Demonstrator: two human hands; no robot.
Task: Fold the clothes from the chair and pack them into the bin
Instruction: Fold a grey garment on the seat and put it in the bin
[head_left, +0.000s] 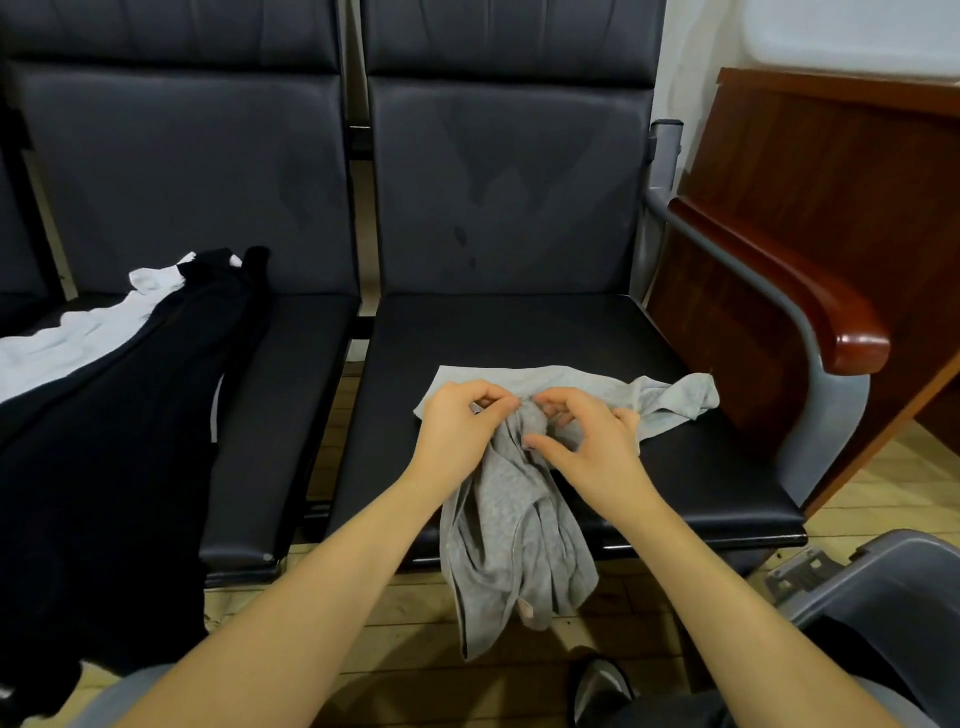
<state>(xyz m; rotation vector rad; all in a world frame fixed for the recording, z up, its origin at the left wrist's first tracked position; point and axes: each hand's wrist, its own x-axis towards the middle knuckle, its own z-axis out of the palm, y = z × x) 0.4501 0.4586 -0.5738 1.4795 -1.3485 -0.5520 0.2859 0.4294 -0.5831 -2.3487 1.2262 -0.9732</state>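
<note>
Lying partly on the seat of the right chair (597, 338), the grey garment (519, 519) is bunched in the middle. Its upper part is spread flat on the black cushion, one twisted end reaches toward the armrest (831, 317), and its lower part hangs over the front edge of the seat, above the wooden floor (395, 639).

The left hand (462, 431) has its fingers curled and pinches the grey cloth at the bunched middle. The right hand (587, 441) is just beside it, almost touching; its fingers are bent over the same fold, and the thumb points to the left under them. It seems to grip the cloth, but the exact contact is hard to see.

On the left chair (275, 395) a long black garment (119, 415) lies across the seat and falls down over its front. A white garment (67, 338) lies partly under it, at the far left.

At the lower right corner stands the grey bin (883, 577); only a part of its rim and dark inside shows. Behind the right chair's armrest there is a piece of dark red-brown wooden furniture (810, 171).
</note>
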